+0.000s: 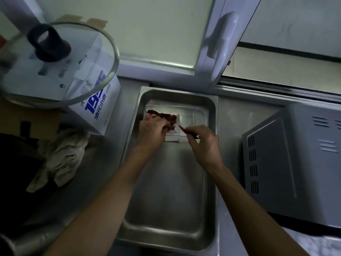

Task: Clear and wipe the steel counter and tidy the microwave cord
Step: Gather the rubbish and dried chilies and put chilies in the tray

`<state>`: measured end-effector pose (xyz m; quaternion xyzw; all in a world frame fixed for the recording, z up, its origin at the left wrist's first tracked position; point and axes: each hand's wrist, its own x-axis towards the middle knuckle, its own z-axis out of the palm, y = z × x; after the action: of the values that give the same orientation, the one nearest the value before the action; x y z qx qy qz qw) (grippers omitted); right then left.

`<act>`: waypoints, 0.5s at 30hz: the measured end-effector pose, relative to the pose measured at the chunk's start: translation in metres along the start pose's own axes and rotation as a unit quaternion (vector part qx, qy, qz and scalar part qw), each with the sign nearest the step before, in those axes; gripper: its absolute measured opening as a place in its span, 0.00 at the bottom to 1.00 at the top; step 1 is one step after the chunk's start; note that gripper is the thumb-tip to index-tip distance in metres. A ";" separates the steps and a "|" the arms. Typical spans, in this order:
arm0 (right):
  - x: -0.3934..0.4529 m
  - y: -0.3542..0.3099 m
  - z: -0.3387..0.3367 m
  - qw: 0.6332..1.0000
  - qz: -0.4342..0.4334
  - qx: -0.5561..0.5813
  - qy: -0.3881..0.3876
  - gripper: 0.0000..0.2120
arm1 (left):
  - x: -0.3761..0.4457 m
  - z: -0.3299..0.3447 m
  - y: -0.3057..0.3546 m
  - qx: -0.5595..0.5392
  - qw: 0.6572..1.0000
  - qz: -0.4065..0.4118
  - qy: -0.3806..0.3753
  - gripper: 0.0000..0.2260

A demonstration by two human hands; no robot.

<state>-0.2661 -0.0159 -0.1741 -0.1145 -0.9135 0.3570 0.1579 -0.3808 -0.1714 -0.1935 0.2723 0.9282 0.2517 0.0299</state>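
Steel counter (103,163): I see brushed stainless steel, dull and smudged, running under everything in my view.
Steel tray (166,209): a deep rectangular pan with rounded corners, sitting on the counter between the box and the microwave.
Clear container (188,115): a shallow transparent plastic box at the tray's far end, lined with white paper.
Dried chillies (166,116): a wrinkled, dark red heap on that paper.
Left hand (152,133): I see it down on the chilli heap, fingers curled in and gripping some of the pods.
Right hand (203,141): just beside the left; thumb and forefinger pinch one slim chilli (184,130), its red tip pointing at the heap.
Microwave (295,163): a grey metal casing with rows of vent slots, on the counter to the right of the tray, turned at an angle. I cannot make out its cord.
Rag (60,157): a crumpled, off-white cloth, limp and stained, lying on the counter's left side, apart from the tray.
White box (96,108): glossy carton with large blue digits, seemingly "19", and smaller blue characters I cannot read.
Glass lid (55,61): round, clear, metal-rimmed, with a black loop knob, resting tilted over the box.
Cardboard (27,119): brown and flat, under the box's left side.
Window frame (217,43): white, smooth plastic with a moulded handle, behind the counter.
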 end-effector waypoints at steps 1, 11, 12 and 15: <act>0.005 0.002 0.004 1.000 0.008 0.003 -0.001 0.10 | 0.002 0.004 -0.003 0.002 1.000 0.002 -0.005 0.07; 0.039 0.018 0.046 0.999 -0.011 -0.009 -0.036 0.10 | -0.007 0.017 -0.030 0.040 0.999 0.010 -0.002 0.06; 0.041 0.018 0.050 0.999 -0.010 -0.009 -0.044 0.11 | -0.009 0.016 -0.032 0.037 0.999 0.012 0.002 0.06; 0.047 0.013 0.062 0.998 -0.019 -0.013 -0.061 0.10 | -0.015 0.013 -0.034 0.033 0.999 0.014 0.025 0.06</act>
<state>-0.3310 -0.0299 -0.2168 -0.0773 -0.9281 0.3481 0.1069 -0.3821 -0.1981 -0.2226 0.2797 0.9326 0.2281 -0.0061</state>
